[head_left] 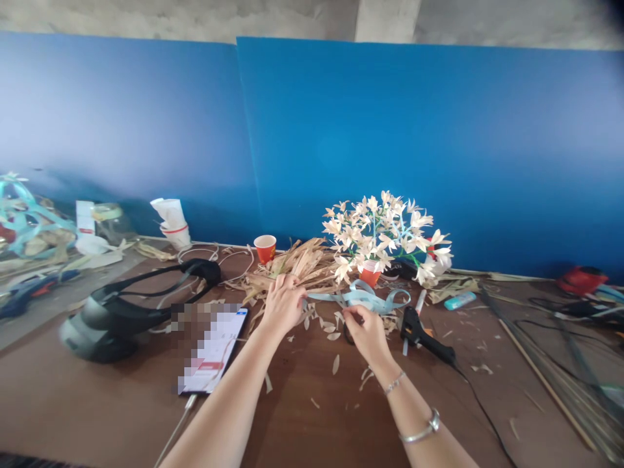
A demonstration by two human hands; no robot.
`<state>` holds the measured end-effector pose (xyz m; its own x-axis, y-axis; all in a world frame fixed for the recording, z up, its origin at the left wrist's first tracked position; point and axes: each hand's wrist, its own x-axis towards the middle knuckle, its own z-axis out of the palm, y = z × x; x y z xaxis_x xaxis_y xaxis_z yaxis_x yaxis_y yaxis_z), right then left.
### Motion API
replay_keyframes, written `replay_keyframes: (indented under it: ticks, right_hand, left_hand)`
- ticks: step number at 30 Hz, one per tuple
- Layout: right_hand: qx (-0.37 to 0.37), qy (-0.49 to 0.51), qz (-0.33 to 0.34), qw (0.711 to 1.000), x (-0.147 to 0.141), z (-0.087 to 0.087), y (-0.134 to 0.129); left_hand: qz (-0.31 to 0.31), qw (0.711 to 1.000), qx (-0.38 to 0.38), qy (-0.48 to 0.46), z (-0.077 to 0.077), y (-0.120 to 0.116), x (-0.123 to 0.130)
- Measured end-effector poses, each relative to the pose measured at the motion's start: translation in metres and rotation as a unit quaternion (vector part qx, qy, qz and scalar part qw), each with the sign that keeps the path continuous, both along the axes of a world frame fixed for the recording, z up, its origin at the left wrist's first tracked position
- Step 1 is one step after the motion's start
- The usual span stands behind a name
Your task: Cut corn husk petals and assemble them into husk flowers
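My left hand (283, 304) is closed, its fingertips pinching the end of a light blue ribbon (322, 297). From there the ribbon runs right into loose loops beside my other hand. My right hand (368, 335) is curled around what look like small black-handled scissors (348, 335); they are mostly hidden by my fingers, with a grey sliver showing close to the ribbon. Just behind stands a bunch of cream-white flowers (375, 227) on green stems in a red paper cup (370, 274). Dry husk strips (302, 260) lie in a heap beyond my left hand.
A black glue gun (426, 338) with a cord lies right of my right hand. At left are a phone (217, 354) on a cable and a black headset (112, 318). Another red cup (265, 249), a turquoise object (459, 300) and scattered petals (336, 364) are on the table. A blue partition (390, 130) rises behind.
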<state>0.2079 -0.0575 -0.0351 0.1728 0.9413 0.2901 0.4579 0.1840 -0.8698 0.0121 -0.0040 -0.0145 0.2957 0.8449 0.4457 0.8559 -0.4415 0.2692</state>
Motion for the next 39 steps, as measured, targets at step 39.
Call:
replay_keyframes:
  ticks: [39]
  right_hand:
    - [0.041, -0.013, 0.002, 0.999, 0.005, -0.001, 0.002]
  left_hand:
    - [-0.18, 0.978, -0.098, 0.024, -0.001, -0.016, 0.011]
